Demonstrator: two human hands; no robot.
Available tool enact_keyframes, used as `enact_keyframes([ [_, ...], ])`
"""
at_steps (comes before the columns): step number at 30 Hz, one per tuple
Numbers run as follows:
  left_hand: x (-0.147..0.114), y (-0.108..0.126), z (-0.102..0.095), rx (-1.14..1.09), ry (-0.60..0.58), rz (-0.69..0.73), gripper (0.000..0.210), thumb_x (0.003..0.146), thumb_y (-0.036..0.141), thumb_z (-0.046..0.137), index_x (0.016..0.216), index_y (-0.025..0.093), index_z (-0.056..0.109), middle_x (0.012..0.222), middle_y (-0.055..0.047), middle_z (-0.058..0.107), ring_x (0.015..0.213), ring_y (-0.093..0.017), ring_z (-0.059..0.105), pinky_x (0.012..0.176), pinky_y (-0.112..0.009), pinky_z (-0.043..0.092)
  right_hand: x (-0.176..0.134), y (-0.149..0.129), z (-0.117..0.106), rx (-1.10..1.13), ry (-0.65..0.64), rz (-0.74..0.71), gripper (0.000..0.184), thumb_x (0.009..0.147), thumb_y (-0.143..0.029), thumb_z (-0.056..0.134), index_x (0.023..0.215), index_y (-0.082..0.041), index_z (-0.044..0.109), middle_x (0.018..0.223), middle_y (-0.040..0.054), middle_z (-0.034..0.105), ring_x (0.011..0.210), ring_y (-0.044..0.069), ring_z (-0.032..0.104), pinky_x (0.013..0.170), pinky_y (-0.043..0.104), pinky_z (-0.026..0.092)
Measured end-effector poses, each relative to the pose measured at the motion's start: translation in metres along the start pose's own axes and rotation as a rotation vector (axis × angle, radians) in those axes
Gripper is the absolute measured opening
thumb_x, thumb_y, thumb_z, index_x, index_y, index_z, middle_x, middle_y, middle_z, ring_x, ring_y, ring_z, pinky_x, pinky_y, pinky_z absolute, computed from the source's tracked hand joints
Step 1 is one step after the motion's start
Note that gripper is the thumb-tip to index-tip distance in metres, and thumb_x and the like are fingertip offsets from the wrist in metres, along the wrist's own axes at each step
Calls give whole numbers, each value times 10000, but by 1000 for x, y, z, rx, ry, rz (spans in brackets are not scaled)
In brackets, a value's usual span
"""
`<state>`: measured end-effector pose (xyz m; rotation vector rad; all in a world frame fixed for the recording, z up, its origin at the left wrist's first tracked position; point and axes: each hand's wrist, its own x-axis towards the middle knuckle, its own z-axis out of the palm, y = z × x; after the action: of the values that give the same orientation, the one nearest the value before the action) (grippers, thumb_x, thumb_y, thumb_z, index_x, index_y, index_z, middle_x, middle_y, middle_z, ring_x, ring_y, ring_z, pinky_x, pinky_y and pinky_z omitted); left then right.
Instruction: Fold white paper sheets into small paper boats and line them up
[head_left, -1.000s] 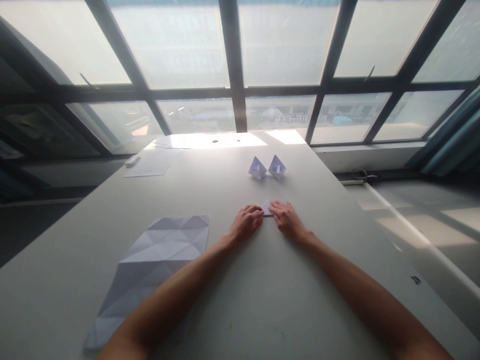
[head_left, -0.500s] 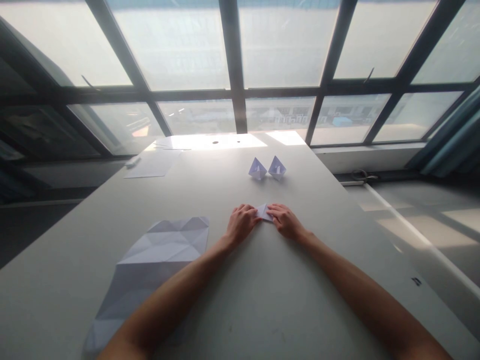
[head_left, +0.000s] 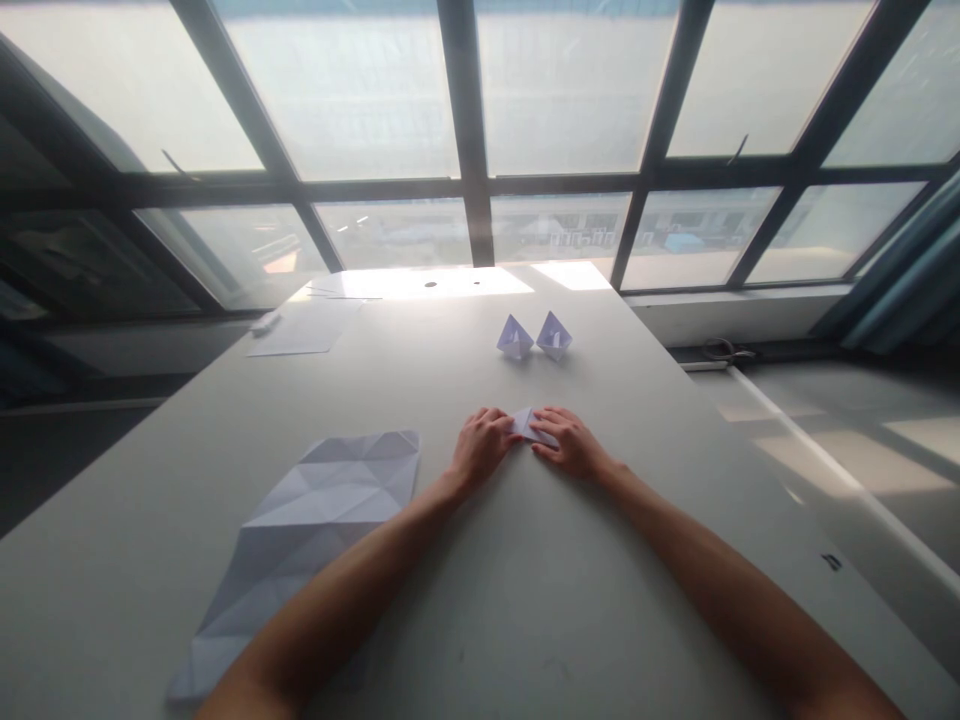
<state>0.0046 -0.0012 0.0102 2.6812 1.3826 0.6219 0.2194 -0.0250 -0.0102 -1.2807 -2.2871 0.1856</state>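
Note:
A small folded white paper (head_left: 523, 424) lies on the table between my two hands. My left hand (head_left: 484, 445) is closed on its left end, fingertips pressing the edge. On the other side my right hand (head_left: 568, 442) rests its fingers over the paper's right part, thumb a little apart near the front edge. Part of the paper is hidden under the fingers. Beyond the hands stand two folded paper boats, a left one (head_left: 515, 340) and a right one (head_left: 554, 338), close side by side.
A large creased paper sheet (head_left: 322, 500) lies at the left, partly behind my left forearm. Flat white sheets (head_left: 304, 332) and a small white object (head_left: 265, 323) are at the table's far left. The white table (head_left: 525, 600) reaches toward the windows (head_left: 555, 225).
My right hand's fingers have shifted on the folded paper, and its thumb has moved apart from the paper's edge. The left hand stays about the same. The creased sheet has shifted slightly.

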Motion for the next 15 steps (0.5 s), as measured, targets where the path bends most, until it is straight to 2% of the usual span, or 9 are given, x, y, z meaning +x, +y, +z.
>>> enact_keyframes([
  [7, 2, 4, -3, 86, -10, 37, 266, 938, 433, 570, 979, 205, 701, 924, -77, 673, 901, -230, 578, 820, -338, 448, 0, 4, 4, 58, 33, -29, 293, 889, -257, 615, 1170, -213, 687, 1275, 99, 641, 1220, 244, 540, 1081, 417, 376],
  [11, 4, 4, -4, 112, -55, 32, 280, 973, 399, 516, 911, 187, 688, 873, -76, 663, 847, -216, 582, 745, -308, 455, 1, 9, 9, 120, 91, -51, 328, 853, -190, 647, 1178, -220, 679, 1229, 113, 657, 1149, 265, 581, 1027, 445, 432],
  [15, 5, 1, -4, 110, -91, 26, 314, 998, 396, 462, 897, 185, 672, 864, -72, 660, 825, -203, 592, 679, -281, 451, 1, 9, 11, 260, 168, -4, 309, 867, -171, 610, 1164, -221, 682, 1210, 106, 652, 1121, 254, 603, 986, 420, 475],
])
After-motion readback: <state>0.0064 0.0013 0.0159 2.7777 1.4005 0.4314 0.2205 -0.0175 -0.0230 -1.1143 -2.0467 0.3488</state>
